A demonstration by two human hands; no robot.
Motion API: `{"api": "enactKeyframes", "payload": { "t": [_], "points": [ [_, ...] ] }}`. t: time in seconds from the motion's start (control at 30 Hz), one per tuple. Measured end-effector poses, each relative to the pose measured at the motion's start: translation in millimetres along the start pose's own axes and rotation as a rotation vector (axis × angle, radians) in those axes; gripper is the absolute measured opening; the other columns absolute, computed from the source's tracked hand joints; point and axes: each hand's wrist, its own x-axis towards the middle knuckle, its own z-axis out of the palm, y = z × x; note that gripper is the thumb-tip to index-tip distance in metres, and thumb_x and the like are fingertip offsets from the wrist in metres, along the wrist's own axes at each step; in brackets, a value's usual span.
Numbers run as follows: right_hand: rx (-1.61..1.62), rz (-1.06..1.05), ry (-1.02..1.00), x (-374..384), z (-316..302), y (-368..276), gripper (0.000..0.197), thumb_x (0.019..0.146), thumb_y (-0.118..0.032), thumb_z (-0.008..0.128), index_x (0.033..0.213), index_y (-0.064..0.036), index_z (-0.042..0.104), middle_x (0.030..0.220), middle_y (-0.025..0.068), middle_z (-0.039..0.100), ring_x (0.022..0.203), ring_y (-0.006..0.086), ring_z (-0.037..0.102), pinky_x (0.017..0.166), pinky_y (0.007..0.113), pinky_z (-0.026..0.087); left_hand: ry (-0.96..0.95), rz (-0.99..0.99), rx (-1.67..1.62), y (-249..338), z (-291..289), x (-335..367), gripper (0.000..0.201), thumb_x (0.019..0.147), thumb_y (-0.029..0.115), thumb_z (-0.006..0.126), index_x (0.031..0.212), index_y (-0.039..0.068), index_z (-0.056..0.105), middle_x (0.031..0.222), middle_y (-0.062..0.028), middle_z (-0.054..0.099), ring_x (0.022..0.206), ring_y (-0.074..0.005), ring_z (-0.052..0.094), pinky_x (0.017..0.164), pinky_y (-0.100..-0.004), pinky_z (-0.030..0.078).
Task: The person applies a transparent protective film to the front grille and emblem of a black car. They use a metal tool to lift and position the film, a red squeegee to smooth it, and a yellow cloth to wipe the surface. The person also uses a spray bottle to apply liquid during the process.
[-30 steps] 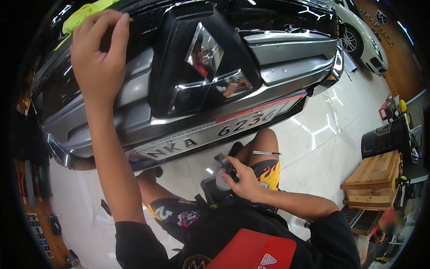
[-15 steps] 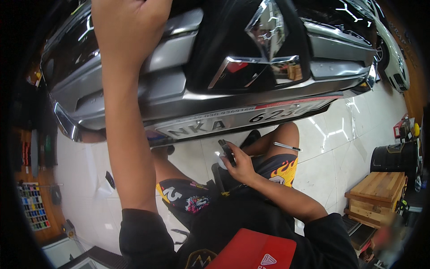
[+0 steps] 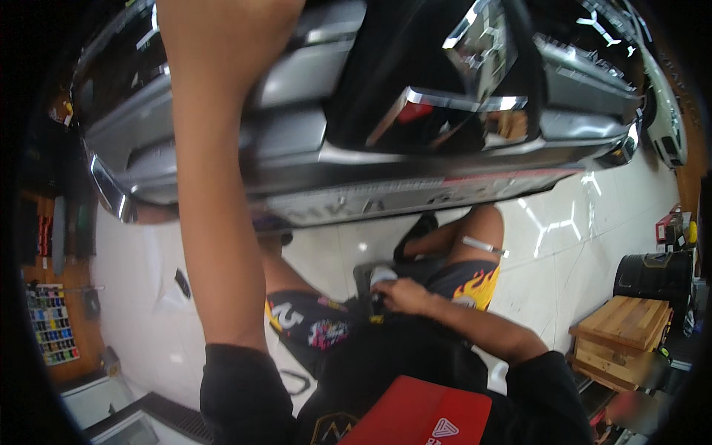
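Observation:
My left hand [image 3: 236, 37] is raised in front of the car's grille [image 3: 285, 137]. Its fingers lie beyond the upper edge, so their hold is hidden. Low between my thighs, my right hand [image 3: 403, 295] closes round a small dark handheld tool [image 3: 377, 302], mostly covered by the fingers and blurred. Just past those fingers is a rounded white thing [image 3: 383, 275] whose kind I cannot make out. A slim silver, pen-like tool [image 3: 483, 246] rests across my right thigh.
The car's front, with its chrome emblem [image 3: 452, 111] and number plate [image 3: 400, 202], spans the space ahead. Wooden boxes [image 3: 621, 322] and a black drum [image 3: 651, 276] stand at right. A rack of small colourful items [image 3: 52, 322] is at left; another car [image 3: 667, 130] is far right.
My right hand has moved down toward my lap with the dark tool, which was held up and plainly visible before. My left arm stays raised. The view has shifted slightly and blurred.

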Motion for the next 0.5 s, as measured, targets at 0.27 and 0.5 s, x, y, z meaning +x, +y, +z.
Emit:
{"api": "enactKeyframes", "payload": {
  "t": [0.27, 0.5],
  "points": [
    [-0.127, -0.158, 0.058, -23.8, -159.4, -108.0, 0.055, 0.090, -0.020, 0.074, 0.140, -0.0069, 0.056, 0.120, 0.0203, 0.072, 0.111, 0.0401, 0.072, 0.091, 0.048, 0.060, -0.007, -0.097, -0.073, 12.0, -1.8, 8.1, 0.006, 0.089, 0.014, 0.074, 0.093, 0.009, 0.075, 0.101, -0.0036, 0.072, 0.103, -0.0266, 0.063, 0.092, -0.0396, 0.042],
    [0.025, -0.888, 0.695, -109.0, -345.7, -244.6, 0.029, 0.087, -0.019, 0.076, 0.110, -0.0018, 0.072, 0.109, 0.0143, 0.072, 0.097, 0.0283, 0.073, 0.077, 0.036, 0.058, -0.033, -0.119, 0.029, 14.4, -16.9, 4.2, 0.021, 0.089, 0.011, 0.072, 0.109, 0.010, 0.074, 0.111, -0.0073, 0.072, 0.113, -0.0291, 0.063, 0.101, -0.0408, 0.041]
  ]
}}
